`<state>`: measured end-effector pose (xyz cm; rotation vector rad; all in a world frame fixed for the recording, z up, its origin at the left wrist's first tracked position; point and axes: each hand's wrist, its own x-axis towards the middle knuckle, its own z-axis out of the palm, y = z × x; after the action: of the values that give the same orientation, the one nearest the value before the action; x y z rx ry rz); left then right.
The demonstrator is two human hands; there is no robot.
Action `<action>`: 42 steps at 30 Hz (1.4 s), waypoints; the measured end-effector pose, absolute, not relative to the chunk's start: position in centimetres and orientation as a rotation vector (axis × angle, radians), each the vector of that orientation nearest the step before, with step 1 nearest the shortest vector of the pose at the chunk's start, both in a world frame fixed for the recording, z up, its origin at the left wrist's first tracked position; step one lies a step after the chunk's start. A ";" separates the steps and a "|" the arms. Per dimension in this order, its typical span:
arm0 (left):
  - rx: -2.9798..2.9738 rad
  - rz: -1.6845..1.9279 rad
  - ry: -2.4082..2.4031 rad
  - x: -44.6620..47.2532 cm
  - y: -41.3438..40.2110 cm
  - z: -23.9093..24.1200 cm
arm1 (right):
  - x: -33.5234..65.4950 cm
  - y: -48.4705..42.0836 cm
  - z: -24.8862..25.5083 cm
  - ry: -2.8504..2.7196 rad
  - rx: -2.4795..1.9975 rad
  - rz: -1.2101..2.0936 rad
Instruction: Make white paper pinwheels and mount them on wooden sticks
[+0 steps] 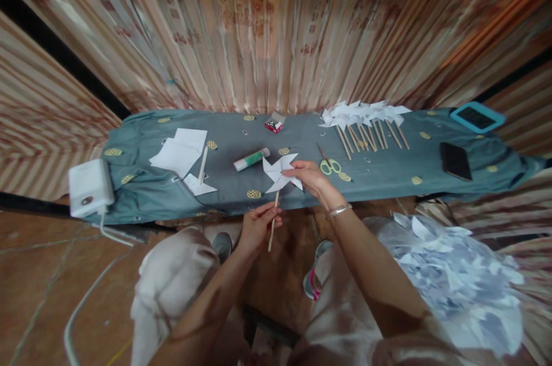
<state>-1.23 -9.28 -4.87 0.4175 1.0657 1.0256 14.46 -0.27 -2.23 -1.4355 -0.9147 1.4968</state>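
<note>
A white paper pinwheel (276,173) on a thin wooden stick (271,234) is held up over the front edge of the cloth-covered table. My left hand (260,221) pinches the stick below the paper blades. My right hand (311,177) has its fingers closed at the pinwheel's centre, where a small dark pin head shows. Just behind the pinwheel lies a glue stick (250,160) with a green and white label. Scissors (330,166) with light green handles rest right of my right hand. Farther back stands an open small red box (275,123) of pins.
Several finished pinwheels (366,114) lie in a row at the back right. White paper sheets (183,147) and another stick (202,166) are at left, near a white box with a cable (90,188). A phone (456,161) and blue-framed device (478,117) lie right; a bag of paper pieces (457,280) sits below.
</note>
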 end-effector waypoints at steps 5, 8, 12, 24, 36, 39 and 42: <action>0.547 0.971 1.100 -1.3 -6.9 -4.1 | 15.1 -0.6 -2.3 -0.765 -1.291 1.496; 0.629 0.922 1.104 -1.1 -5.5 -4.1 | 15.5 -0.7 -2.7 -0.626 -1.183 1.491; 0.723 0.864 1.112 -0.4 -4.1 -4.2 | 16.1 -0.6 -3.4 -0.476 -1.072 1.469; 0.798 0.887 1.093 2.3 -2.3 -4.1 | 17.4 -0.5 -2.3 -0.448 -1.071 1.401; 0.729 0.896 1.082 1.9 -1.8 -3.9 | 16.6 0.3 -2.3 -0.439 -1.067 1.413; 0.703 0.890 1.091 1.5 -1.6 -3.8 | 17.3 0.4 -2.3 -0.462 -1.092 1.390; 0.713 0.865 1.077 1.1 -1.5 -3.8 | 18.4 0.5 -2.1 -0.448 -1.124 1.297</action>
<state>1.08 -1.51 -3.79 0.7127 1.0769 0.8654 18.42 0.51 -2.06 -1.1244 -0.4481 1.2969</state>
